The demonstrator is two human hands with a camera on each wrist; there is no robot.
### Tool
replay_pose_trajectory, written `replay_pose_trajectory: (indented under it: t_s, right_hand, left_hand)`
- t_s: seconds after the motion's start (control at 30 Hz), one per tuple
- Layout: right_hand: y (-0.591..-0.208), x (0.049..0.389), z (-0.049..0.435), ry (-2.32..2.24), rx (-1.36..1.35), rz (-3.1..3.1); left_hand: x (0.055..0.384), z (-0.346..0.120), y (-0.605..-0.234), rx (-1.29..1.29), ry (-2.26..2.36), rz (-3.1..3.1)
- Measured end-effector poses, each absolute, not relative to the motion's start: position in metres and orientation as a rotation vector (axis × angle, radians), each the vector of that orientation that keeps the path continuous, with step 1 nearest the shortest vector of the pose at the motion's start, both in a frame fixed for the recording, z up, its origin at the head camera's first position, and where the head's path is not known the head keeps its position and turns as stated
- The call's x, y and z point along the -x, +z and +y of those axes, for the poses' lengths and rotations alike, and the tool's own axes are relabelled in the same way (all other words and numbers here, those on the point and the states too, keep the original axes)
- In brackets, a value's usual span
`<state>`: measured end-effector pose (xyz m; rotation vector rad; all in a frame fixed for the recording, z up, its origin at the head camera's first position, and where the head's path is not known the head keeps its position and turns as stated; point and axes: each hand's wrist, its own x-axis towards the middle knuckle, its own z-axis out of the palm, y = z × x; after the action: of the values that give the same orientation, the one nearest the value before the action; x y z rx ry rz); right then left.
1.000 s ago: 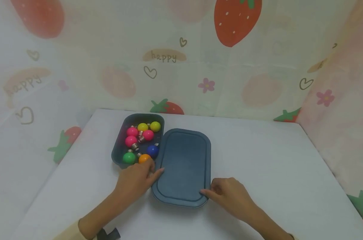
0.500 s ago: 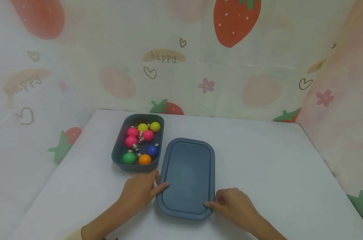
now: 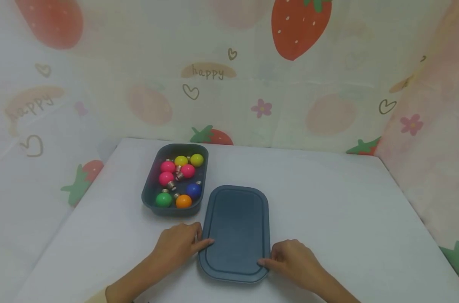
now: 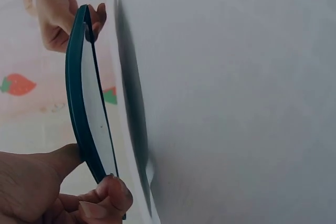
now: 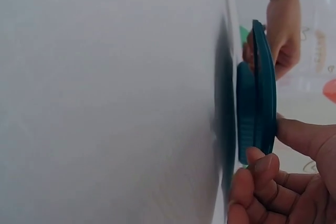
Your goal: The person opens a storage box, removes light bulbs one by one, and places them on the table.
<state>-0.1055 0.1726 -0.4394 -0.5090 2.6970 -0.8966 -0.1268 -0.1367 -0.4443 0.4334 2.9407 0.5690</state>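
Note:
A dark blue-grey lid [image 3: 237,231], rectangular with rounded corners, is held between both hands in the head view. My left hand [image 3: 179,244] pinches its left edge, thumb on top and fingers beneath. The right hand [image 3: 294,263] pinches the right edge near the front corner in the same way. Both wrist views show the lid [image 4: 79,93] raised off the table, with a shadow under it. Behind and left of it stands a matching open box [image 3: 148,198]. Several coloured light bulbs lie in the box, among them a green bulb [image 3: 163,200], an orange bulb [image 3: 183,201] and a blue bulb [image 3: 193,190].
A white-covered table [image 3: 328,202] carries the box and extends to the right of the lid. Strawberry-print cloth [image 3: 290,92] hangs behind the table and along its sides.
Both hands have drawn the lid toward the person, away from the box. The orange bulb and the box's front edge, partly covered before by the left hand, now show fully. The box stays put.

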Motion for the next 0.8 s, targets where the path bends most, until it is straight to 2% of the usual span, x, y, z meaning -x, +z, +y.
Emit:
replay_pose_trajectory:
  t_s: [0.8]
  right_hand:
    - [-0.456,0.112,0.163,-0.762,0.507,2.648]
  left_hand:
    - [0.13,-0.14,-0.453,-0.436,0.534,2.87]
